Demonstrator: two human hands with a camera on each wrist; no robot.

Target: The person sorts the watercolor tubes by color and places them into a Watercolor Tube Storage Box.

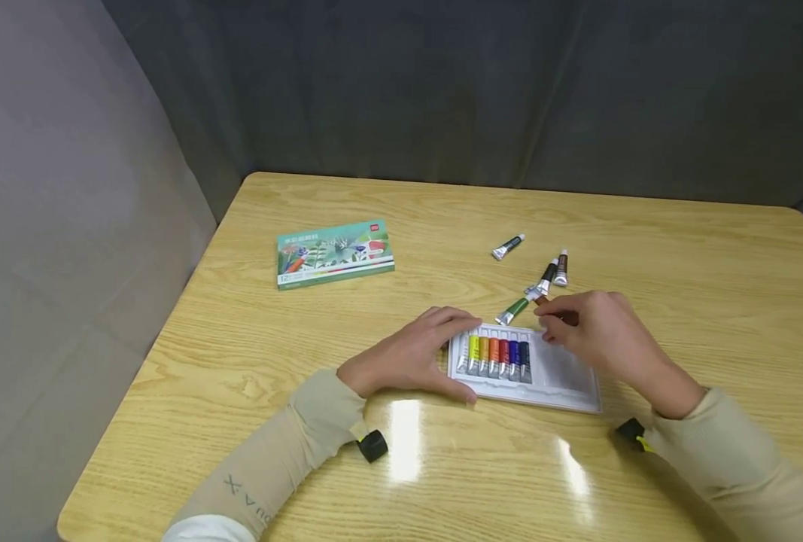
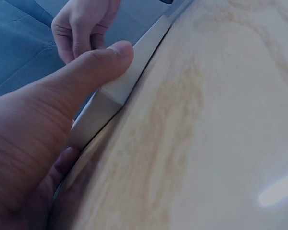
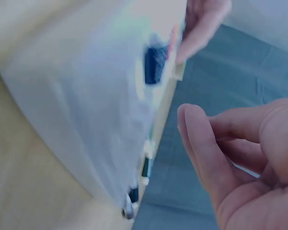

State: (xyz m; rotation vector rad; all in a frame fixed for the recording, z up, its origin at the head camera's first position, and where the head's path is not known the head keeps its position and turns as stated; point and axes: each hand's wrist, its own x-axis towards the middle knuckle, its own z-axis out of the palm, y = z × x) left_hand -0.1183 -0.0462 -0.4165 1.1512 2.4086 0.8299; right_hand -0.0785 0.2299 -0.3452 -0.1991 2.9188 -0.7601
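A white tray (image 1: pixel 564 380) of paint tubes lies on the table, its left part filled with a row of coloured tubes (image 1: pixel 494 355). My left hand (image 1: pixel 418 350) spans the tray's left end, fingers at the far edge and thumb at the near corner; in the left wrist view the thumb (image 2: pixel 103 62) lies along the tray's side (image 2: pixel 134 72). Over the far right edge, my right hand (image 1: pixel 600 331) pinches a brown paint tube (image 1: pixel 542 300), mostly hidden by the fingertips. A green tube (image 1: pixel 515 309) lies right beside those fingertips.
Beyond the tray lie a black tube (image 1: pixel 548 275), a dark brown tube (image 1: pixel 561 269) and a dark green tube (image 1: pixel 508 247). A flat green paint box (image 1: pixel 336 254) rests at the left. Dark cloth (image 1: pixel 387 90) hangs behind the wooden table (image 1: pixel 252 452).
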